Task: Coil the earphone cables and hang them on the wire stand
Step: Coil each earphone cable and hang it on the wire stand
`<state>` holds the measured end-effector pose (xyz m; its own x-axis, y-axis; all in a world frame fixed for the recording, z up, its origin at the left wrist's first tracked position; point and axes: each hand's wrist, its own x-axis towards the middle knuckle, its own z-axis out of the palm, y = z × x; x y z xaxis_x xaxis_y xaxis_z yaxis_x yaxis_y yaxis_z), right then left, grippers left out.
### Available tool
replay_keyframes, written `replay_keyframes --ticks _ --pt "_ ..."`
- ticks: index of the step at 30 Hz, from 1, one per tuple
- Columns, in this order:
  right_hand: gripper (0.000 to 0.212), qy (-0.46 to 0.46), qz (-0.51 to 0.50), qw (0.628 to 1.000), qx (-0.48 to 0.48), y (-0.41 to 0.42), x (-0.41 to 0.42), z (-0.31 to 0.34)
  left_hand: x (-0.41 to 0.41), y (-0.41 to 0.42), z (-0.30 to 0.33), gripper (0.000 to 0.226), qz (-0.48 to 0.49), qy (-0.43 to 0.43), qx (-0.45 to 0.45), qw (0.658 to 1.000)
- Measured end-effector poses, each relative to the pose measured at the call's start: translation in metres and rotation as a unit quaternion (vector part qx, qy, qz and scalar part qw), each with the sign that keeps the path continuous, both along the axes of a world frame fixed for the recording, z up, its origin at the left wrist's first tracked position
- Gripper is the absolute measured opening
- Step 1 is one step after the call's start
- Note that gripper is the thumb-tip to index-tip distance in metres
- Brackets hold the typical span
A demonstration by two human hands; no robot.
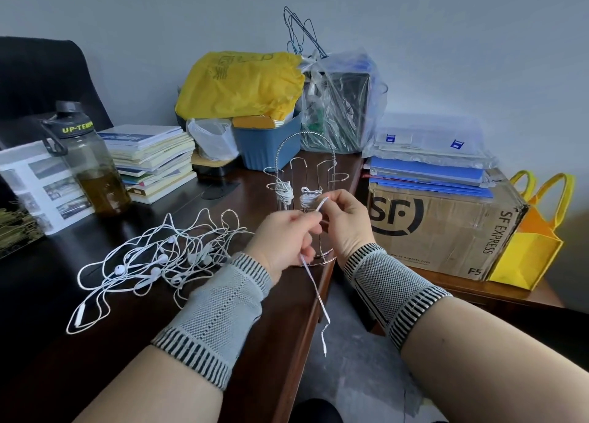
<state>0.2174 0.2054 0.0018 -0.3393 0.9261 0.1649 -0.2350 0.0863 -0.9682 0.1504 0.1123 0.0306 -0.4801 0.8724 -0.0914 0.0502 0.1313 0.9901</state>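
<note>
Head view: earphone cable (pixel 314 282) pinched between both hands.

Dark desk (pixel 47 375) bears earphone cables (pixel 153 263), wire stand (pixel 306 180).

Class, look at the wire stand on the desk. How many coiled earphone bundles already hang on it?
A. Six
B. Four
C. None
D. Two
D: two white coiled bundles hang side by side on the wire stand, while both hands, left hand and right hand, pinch another cable.
</note>
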Motion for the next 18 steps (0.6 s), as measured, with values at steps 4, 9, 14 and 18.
replay_keyframes --ticks 4,9,14,18 --pt "0.023 0.044 0.02 0.997 -0.053 0.0 -0.003 -0.001 -0.015 0.004 0.026 0.021 0.03 0.09 0.083 0.992" --pt "0.027 0.042 0.0 0.995 -0.092 0.0 -0.004 0.006 -0.021 0.024 0.035 0.028 0.152 0.165 0.036 0.974" --pt "0.033 -0.017 -0.022 0.994 -0.103 0.006 -0.005 0.015 -0.018 0.03 0.027 0.041 0.154 0.253 -0.036 0.954" --pt "0.033 -0.05 -0.018 0.991 -0.122 0.012 -0.008 0.019 -0.022 0.03 0.013 0.05 0.169 0.32 -0.087 0.928"
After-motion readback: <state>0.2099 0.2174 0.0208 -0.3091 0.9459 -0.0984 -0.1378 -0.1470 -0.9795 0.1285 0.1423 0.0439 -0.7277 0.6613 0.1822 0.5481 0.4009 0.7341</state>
